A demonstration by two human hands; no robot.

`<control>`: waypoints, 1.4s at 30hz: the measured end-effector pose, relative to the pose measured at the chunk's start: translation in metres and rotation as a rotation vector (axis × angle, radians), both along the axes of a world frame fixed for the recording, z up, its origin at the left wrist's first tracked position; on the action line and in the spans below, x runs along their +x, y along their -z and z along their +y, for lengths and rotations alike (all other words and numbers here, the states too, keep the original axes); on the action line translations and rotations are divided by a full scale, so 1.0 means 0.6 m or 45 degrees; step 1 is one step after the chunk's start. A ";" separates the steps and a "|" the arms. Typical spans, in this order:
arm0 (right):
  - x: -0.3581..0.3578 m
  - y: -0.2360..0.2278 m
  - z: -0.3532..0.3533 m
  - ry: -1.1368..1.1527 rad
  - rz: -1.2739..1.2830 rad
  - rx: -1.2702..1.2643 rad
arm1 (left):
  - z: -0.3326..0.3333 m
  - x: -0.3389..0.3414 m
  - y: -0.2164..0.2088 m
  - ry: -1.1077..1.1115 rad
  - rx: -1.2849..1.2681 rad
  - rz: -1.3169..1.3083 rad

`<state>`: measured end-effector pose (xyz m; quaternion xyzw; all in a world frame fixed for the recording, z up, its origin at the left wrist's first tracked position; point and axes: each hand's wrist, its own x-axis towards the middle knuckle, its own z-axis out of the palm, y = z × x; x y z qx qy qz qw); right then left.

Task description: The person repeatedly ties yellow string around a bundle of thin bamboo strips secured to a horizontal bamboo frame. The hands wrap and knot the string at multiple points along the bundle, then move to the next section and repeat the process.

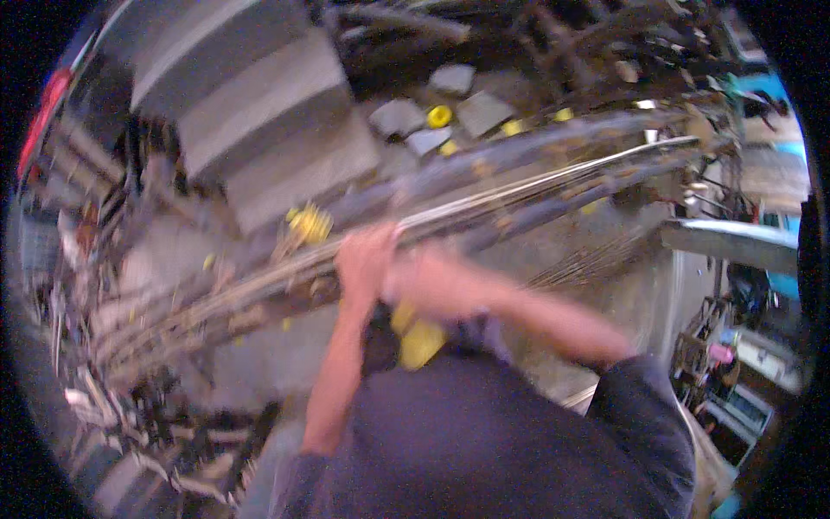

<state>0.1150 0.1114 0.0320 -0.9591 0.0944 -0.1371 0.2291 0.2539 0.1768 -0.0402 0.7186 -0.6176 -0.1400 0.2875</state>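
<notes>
The picture is smeared by motion. A long bundle of thin metal rods and bars (519,186) runs slantwise from lower left to upper right. My left hand (367,258) is closed over it near the middle. My right hand (425,284) is pressed right beside the left one, just below the rods; blur hides what its fingers hold. A yellow object (420,339) hangs under both hands, against my dark shirt. Another yellow part (309,223) sits on the bundle just left of my left hand.
Grey concrete steps (259,112) rise at upper left. Flat stones (484,111) and a small yellow ring (439,115) lie on the ground beyond the rods. Dark metal clutter lines the left edge (104,381). A grey ledge (735,242) and more items stand at right.
</notes>
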 end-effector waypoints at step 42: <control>-0.034 0.145 0.166 1.709 -0.438 0.441 | -0.156 0.016 -0.150 0.552 0.083 1.032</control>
